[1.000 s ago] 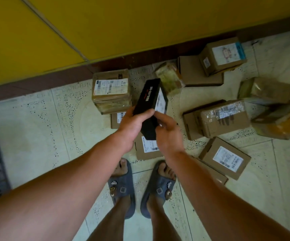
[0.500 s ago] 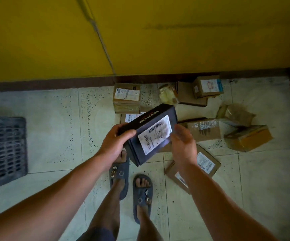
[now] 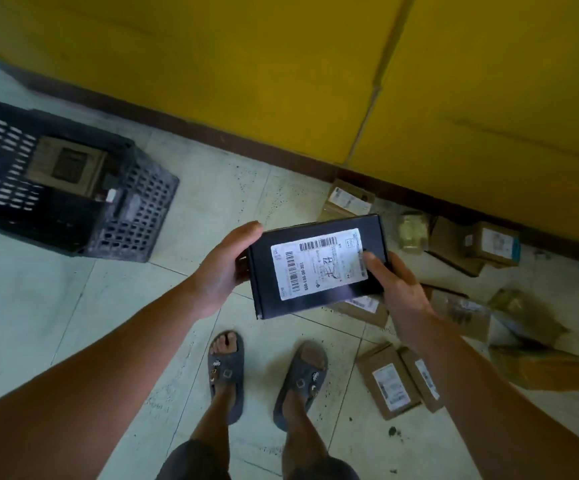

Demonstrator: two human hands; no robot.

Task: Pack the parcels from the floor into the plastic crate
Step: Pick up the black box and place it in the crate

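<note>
Head view: left hand (image 3: 220,271) partly behind parcel (image 3: 316,268).

A pale tiled floor (image 3: 56,306) fills the lower part of the view, its tiles flecked with fine dark dots near the joints. A dark brown skirting (image 3: 212,131) runs along the floor's far edge, and a yellow wall (image 3: 246,64) rises above it. A thin pale seam (image 3: 374,91) slants down the wall to the skirting. Toward the floor's near edge stand two feet in grey-blue sandals, the left sandal (image 3: 226,375) and the right sandal (image 3: 300,382), each strap set with small ornaments, toes toward the wall. Dark shorts (image 3: 191,459) show at the bottom. A dark speck (image 3: 392,432) lies on a tile just right of the right sandal.
</note>
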